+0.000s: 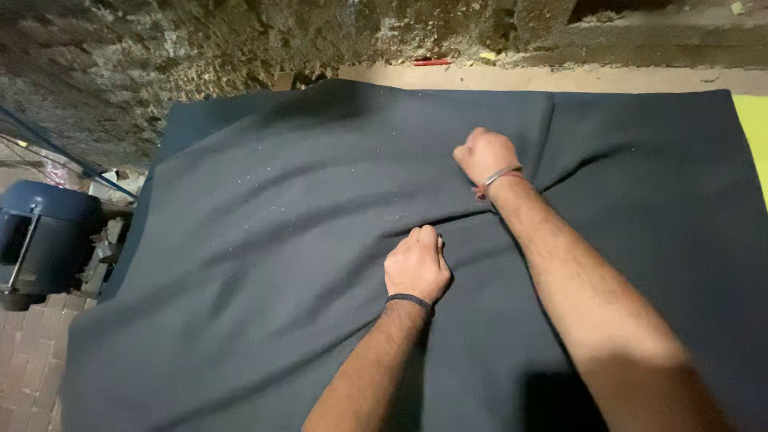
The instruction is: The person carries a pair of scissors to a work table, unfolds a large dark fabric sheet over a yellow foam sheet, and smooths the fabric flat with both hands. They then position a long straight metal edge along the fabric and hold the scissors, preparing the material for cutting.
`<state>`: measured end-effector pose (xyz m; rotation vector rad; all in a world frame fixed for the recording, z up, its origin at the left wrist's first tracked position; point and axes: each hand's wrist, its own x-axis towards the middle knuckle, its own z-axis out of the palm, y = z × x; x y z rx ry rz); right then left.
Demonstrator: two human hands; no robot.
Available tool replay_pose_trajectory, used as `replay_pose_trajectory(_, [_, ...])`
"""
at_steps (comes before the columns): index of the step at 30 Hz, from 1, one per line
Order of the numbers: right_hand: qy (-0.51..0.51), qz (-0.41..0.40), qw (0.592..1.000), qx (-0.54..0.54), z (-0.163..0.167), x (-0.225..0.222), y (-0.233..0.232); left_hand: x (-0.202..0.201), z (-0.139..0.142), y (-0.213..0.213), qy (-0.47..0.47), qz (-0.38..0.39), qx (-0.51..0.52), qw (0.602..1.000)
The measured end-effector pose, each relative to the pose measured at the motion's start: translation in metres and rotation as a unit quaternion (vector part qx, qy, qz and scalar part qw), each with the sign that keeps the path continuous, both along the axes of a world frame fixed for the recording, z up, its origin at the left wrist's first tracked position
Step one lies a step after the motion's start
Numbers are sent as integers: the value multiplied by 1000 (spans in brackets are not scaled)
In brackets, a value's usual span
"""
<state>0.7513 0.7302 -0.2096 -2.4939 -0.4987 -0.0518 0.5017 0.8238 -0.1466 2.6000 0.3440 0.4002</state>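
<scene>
Where it covers the table, dark grey cloth [264,240] creased, left hand [416,268] and right hand [484,154] fisted, pinching its folds

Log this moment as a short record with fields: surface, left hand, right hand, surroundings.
surface: large dark grey-blue fabric sheet spread flat, with creases running toward the hands
left hand: left hand closed into a fist, pressed on the fabric at a crease; dark band on the wrist
right hand: right hand fisted, bunching the fabric farther up; metal bangle and red thread on the wrist
surroundings: rough stone wall behind; blue round machine at left over a brick floor; yellow-green strip at the right edge
</scene>
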Motion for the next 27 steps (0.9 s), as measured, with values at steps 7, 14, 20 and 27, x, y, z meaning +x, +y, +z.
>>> replay_pose_trajectory(7, [289, -179, 784, 519, 2, 4, -38, -2, -3, 0, -20, -3, 8, 1000])
replay_pose_trajectory(14, [153, -252, 900, 321, 58, -20, -218, -6, 3, -7, 0, 3, 25, 1000])
replay_pose_trajectory(20, [110, -224, 948, 198, 47, -9, -257, -6, 12, -13, 24, 15, 33, 999])
replay_pose_trajectory(27, [120, -213, 966, 85, 70, -4, -239, -6, 13, -16, 31, 26, 57, 998])
